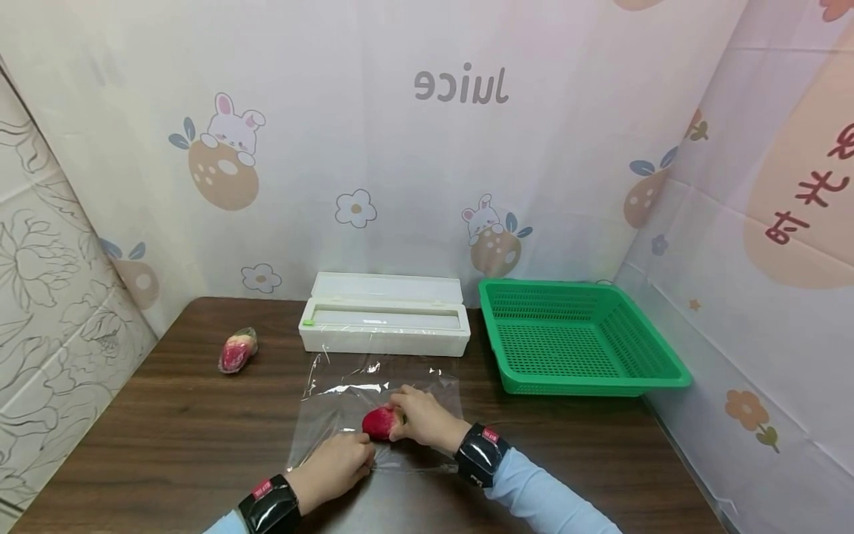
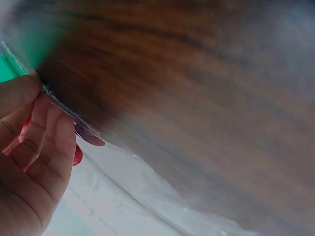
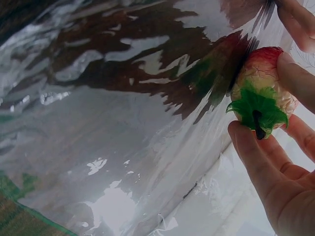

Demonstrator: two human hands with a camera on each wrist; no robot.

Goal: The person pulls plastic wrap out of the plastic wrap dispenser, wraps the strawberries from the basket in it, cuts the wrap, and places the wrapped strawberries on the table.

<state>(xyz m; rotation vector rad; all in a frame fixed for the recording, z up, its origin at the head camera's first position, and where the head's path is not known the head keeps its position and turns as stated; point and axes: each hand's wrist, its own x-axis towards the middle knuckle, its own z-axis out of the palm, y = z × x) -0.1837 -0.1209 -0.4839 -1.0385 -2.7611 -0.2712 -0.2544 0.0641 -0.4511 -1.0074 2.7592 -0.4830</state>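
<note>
A red strawberry-like fruit [image 1: 381, 423] lies on a sheet of clear plastic film [image 1: 333, 406] in the head view. My right hand [image 1: 427, 420] grips its pale end; in the right wrist view its green leaves and dark stem show on the fruit [image 3: 266, 78], between thumb and fingers of the hand [image 3: 280, 162]. Just left of the fruit, my left hand [image 1: 336, 466] pinches the near edge of the film, which the left wrist view shows between thumb and fingers of the hand [image 2: 37, 147]. The film reaches back to a white box [image 1: 383, 343] with a raised lid.
At the left of the brown table [image 1: 167, 430] lies another red-and-pale fruit [image 1: 237, 350] wrapped in clear film. A green plastic basket [image 1: 594, 389] stands at the back right, beside the white box. Patterned curtains hang behind and at both sides.
</note>
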